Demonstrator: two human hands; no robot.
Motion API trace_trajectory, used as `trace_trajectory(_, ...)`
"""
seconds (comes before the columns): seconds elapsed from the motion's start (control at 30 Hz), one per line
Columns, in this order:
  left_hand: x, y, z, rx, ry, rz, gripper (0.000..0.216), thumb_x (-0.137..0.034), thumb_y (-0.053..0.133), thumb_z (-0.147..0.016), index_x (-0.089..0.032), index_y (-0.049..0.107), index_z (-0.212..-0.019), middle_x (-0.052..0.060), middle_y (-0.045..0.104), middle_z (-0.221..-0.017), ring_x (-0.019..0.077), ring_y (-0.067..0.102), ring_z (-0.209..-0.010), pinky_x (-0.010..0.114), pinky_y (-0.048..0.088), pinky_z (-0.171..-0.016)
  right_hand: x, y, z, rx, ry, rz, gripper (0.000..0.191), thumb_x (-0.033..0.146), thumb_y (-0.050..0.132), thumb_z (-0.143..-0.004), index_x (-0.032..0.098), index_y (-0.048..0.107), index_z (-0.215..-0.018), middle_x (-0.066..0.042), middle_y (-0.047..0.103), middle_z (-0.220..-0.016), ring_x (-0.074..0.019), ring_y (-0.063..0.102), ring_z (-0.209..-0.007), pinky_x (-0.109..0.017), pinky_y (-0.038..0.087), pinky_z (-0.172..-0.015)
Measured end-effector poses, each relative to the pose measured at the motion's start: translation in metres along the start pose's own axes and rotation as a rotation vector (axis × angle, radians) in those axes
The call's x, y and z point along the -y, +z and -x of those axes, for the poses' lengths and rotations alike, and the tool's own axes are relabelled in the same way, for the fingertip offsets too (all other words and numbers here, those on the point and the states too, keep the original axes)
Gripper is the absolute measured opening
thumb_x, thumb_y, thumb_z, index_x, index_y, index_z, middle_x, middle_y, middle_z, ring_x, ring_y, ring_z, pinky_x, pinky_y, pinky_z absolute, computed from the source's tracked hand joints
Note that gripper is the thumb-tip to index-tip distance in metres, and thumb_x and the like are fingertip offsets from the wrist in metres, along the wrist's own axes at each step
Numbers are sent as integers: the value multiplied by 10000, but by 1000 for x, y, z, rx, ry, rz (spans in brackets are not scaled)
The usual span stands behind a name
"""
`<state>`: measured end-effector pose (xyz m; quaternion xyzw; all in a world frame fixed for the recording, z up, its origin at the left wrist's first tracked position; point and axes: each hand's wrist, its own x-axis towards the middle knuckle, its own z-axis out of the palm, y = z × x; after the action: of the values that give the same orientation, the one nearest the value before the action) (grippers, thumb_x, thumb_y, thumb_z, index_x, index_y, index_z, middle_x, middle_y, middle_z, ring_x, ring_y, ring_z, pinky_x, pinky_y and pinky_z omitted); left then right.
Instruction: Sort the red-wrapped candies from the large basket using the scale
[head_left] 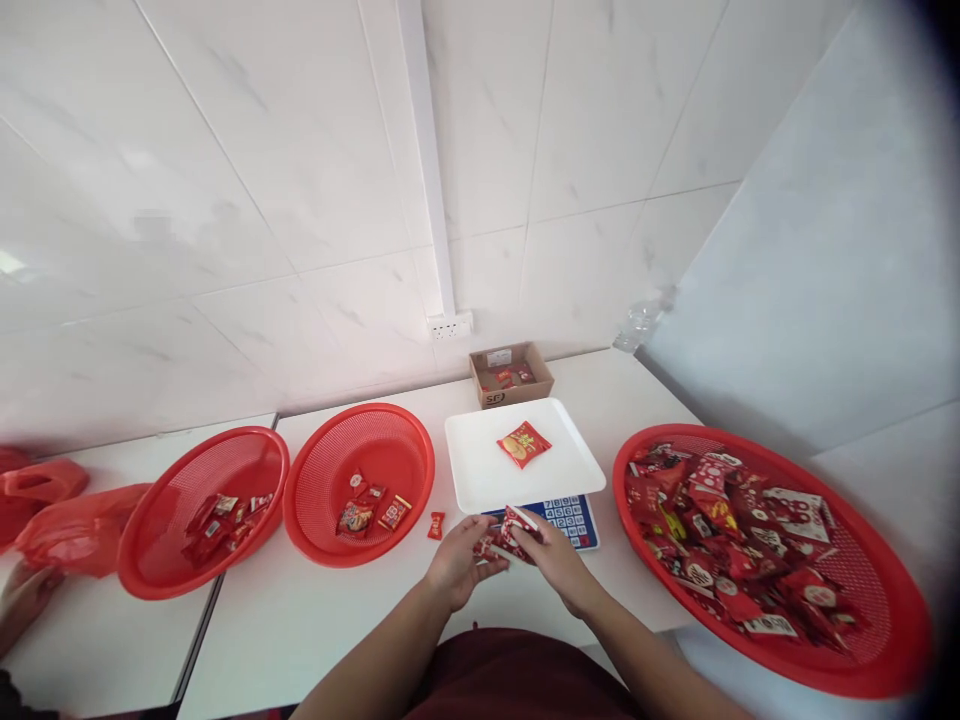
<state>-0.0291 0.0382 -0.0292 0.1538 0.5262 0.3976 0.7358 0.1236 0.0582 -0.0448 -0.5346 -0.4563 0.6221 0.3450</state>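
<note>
My left hand [455, 563] and my right hand [556, 560] are close together over the front of the table. Between them are red snack packets [516, 533] with white marks, and the fingers of both hands are closed on them. Just behind, a white weighing scale [469, 480] carries one red snack packet [524, 443] on its flat top. My hands partly cover its blue keypad [570, 517]. A small red wrapped sweet [436, 525] lies on the table to the left of my left hand.
At right stands a big red basket [892, 640] heaped with packets. Two red baskets, the nearer [427, 470] and the farther [146, 585], hold several packets each. Behind the scale sits a cardboard box [504, 397]. Far left, another person's hand [30, 595] touches red plastic bags [82, 530].
</note>
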Motion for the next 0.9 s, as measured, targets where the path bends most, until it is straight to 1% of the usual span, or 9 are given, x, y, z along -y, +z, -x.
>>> trace_trajectory(0.13,3,-36,-3,-315,77,-647,243,-358,464,-826,-158,543,-938,49,628,-716,132,586,-573,238,435,-556,4,-15,-12,-116,195,-240,468,414,643,-673,218,553,-1088,-48,672,-966,-215,644,-843,-318,525,-660)
trace_trajectory(0.23,9,-64,-7,-440,152,-1201,392,-256,475,-822,-216,453,-1212,115,594,-1108,185,628,-802,283,440,-697,5,-31,-25,-212,185,-280,542,393,647,-671,212,489,-1158,-80,637,-1059,-215,631,-906,-299,530,-669)
trace_trajectory(0.3,13,-75,-13,-447,122,-1409,542,-216,458,-829,-301,306,-1343,128,368,-1390,228,614,-917,336,428,-767,5,-42,-34,-250,132,-220,641,411,606,-703,221,385,-1273,-112,585,-1173,-229,609,-981,-334,530,-735)
trace_trajectory(0.37,16,-82,-22,-417,66,-1494,566,-206,417,-846,-350,255,-1369,115,163,-1489,273,598,-961,388,418,-787,3,-51,-41,-308,57,12,707,418,561,-727,234,287,-1352,-132,478,-1311,-259,544,-1104,-396,495,-843)
trace_trajectory(0.43,18,-86,-31,-354,32,-1527,525,-204,372,-859,-352,294,-1356,101,97,-1506,302,584,-981,416,410,-788,-2,-55,-45,-345,-65,389,651,389,520,-752,243,320,-1353,-116,360,-1410,-290,406,-1243,-447,402,-961)
trace_trajectory(0.53,21,-93,-42,-287,43,-1567,457,-188,341,-857,-308,396,-1295,97,180,-1487,293,565,-996,404,396,-796,-11,-54,-47,-244,-258,896,482,296,429,-807,248,451,-1287,-68,319,-1445,-291,224,-1340,-467,279,-1043)
trace_trajectory(0.6,23,-98,-44,-290,75,-1577,412,-165,330,-850,-265,454,-1230,108,305,-1423,275,552,-1002,384,388,-798,-15,-49,-48,-141,-273,1098,457,244,375,-831,248,471,-1278,-60,335,-1441,-283,223,-1341,-464,278,-1037)
trace_trajectory(0.7,25,-105,-41,-325,71,-1568,337,-148,313,-847,-205,516,-1110,127,463,-1250,255,552,-969,369,385,-786,-15,-41,-52,-70,-230,1261,471,193,325,-847,237,455,-1298,-64,304,-1459,-281,252,-1332,-457,278,-1029)
trace_trajectory(0.9,33,-110,-18,-335,84,-1459,172,-190,402,-828,-190,541,-928,90,554,-1042,209,574,-888,319,400,-747,4,-41,-71,-69,-187,1310,474,172,316,-853,212,439,-1309,-87,260,-1475,-295,184,-1353,-528,212,-1037)
